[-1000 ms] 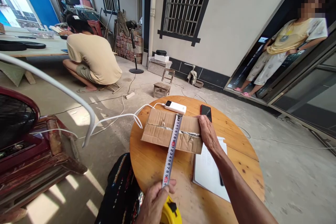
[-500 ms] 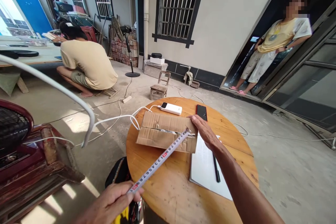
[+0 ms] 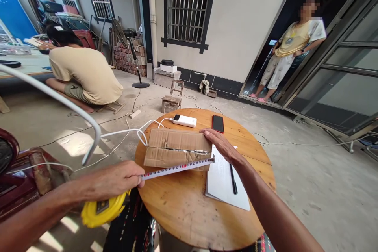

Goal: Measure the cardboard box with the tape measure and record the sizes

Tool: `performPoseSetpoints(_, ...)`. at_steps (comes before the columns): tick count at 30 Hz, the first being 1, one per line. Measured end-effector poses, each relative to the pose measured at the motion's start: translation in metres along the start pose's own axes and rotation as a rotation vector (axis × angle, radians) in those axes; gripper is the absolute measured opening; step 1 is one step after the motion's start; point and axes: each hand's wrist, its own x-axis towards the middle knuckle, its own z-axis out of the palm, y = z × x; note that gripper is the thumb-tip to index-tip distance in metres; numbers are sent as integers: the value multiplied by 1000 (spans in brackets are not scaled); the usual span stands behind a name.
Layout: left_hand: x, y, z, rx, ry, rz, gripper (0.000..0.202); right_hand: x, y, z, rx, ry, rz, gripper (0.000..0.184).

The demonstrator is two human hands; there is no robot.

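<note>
On the round wooden table [image 3: 189, 208] lies a flat brown cardboard box [image 3: 174, 157] with a torn seam. My right hand [image 3: 220, 143] grips its far right corner, thumb and fingers at the edge. My left hand [image 3: 124, 177] is closed around the blade of a tape measure [image 3: 177, 169], just off the table's left edge. The blade runs along the box's near side, its hooked tip by the near right corner. Below my left hand hangs the yellow tape measure case [image 3: 102, 209].
Beside the box are a notebook [image 3: 223, 189] with a black pen [image 3: 233, 179], a phone [image 3: 217, 123] and a white power bank [image 3: 184, 121] with a cable. A white curved tube [image 3: 73, 108] crosses the left. One person squats at left; another stands in the doorway.
My left hand has moved up and left, swinging the tape blade from a steep slant across the box to nearly along its near edge. The yellow case now shows more. The view has shifted right.
</note>
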Motion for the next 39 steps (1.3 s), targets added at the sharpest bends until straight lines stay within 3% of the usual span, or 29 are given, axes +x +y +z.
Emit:
performPoseSetpoints(6, 9, 3, -27, 38, -185, -59, 30, 1, -1, 2, 6, 14, -1, 40)
performPoseSetpoints(14, 26, -6, -45, 13, -262, 7, 26, 5, 8, 5, -28, 42, 52, 45)
performPoseSetpoints(21, 36, -18, -49, -11, -264, -34, 24, 7, 8, 6, -65, 35, 73, 46)
performPoseSetpoints(29, 44, -9, -60, 29, -247, -33, 20, 8, 15, 6, -73, 39, 90, 44)
performPoseSetpoints(39, 44, -14, -56, -3, -232, 45, 24, 8, 12, 8, -47, 57, 86, 46)
